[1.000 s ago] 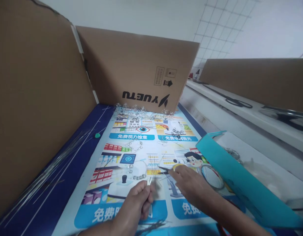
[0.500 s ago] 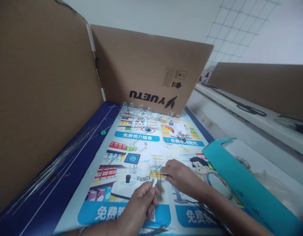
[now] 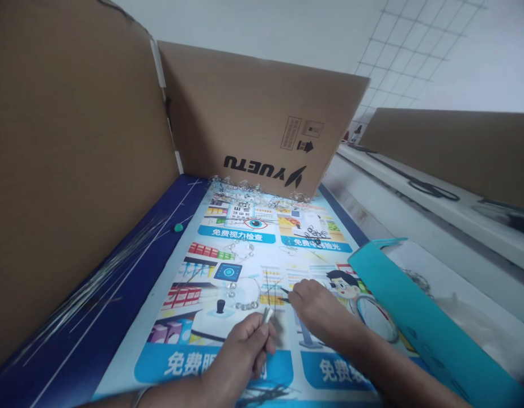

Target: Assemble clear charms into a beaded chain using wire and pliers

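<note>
My left hand [image 3: 250, 343], at the lower middle, is closed with thumb and fingers pinching a small silvery metal strip [image 3: 267, 315]. Thin wires [image 3: 268, 286] rise from the strip's upper end. A loop strung with clear beads [image 3: 247, 306] lies just beyond this hand, and I cannot tell whether it joins the wires. To the right, my right hand [image 3: 313, 303] is closed around a dark tool with pointed tips [image 3: 284, 293]. Most of that tool is hidden in the palm, so its kind is unclear. Its tips point left towards the wires, seemingly apart from them.
Clear beaded pieces [image 3: 245, 190] line the back beside a cardboard panel [image 3: 262, 119]. Black loops [image 3: 315, 235] and another beaded ring [image 3: 241, 248] lie on the printed mat. Long wires [image 3: 104, 272] rest at left near a green lump [image 3: 178, 228]. A teal box [image 3: 415, 317] stands at right.
My right hand has shifted slightly right, away from the wires, and turned so that its knuckles show more and the dark tips point left. My left hand keeps its pinch nearly in place.
</note>
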Action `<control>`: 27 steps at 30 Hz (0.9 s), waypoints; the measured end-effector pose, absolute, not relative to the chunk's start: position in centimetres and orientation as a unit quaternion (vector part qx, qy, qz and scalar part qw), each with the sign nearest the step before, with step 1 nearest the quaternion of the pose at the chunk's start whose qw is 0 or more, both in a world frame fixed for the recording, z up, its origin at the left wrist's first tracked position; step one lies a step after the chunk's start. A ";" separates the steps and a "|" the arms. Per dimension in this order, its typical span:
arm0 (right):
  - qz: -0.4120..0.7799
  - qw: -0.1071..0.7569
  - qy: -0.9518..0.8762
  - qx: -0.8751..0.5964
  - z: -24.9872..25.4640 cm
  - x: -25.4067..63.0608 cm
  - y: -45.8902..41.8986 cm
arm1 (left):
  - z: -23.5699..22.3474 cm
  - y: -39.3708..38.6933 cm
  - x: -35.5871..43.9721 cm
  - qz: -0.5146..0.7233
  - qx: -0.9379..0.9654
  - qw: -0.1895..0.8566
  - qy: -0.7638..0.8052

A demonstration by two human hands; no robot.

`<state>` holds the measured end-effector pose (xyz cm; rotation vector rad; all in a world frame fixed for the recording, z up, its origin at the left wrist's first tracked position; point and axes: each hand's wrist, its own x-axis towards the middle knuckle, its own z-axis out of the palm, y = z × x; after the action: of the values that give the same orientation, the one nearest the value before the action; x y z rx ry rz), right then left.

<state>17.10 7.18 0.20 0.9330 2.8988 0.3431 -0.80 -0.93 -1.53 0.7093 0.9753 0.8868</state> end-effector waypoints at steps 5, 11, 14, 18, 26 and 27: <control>0.128 0.054 0.952 0.272 0.5 17.3 7.3 | -2.2 -1.0 -0.7 0.415 0.337 0.732 0.421; 0.149 0.062 0.949 0.270 1.7 16.2 10.2 | -2.5 -0.8 -0.6 0.416 0.347 0.728 0.419; 0.181 0.096 0.957 0.206 1.7 15.1 11.5 | -2.7 -0.9 -0.6 0.417 0.349 0.728 0.418; 0.211 0.120 0.963 0.118 1.4 14.3 12.5 | -2.9 -1.0 -0.5 0.418 0.347 0.731 0.413; 0.219 0.126 0.966 0.060 2.0 14.3 13.4 | -1.9 -1.3 -0.9 0.433 0.351 0.709 0.432; 0.219 0.123 0.966 0.059 2.2 14.3 13.3 | -1.7 -1.4 -0.9 0.439 0.348 0.706 0.434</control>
<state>14.31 13.26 2.22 0.1724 2.8178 0.6399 -0.91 -1.37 -1.73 0.7731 0.9656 0.9751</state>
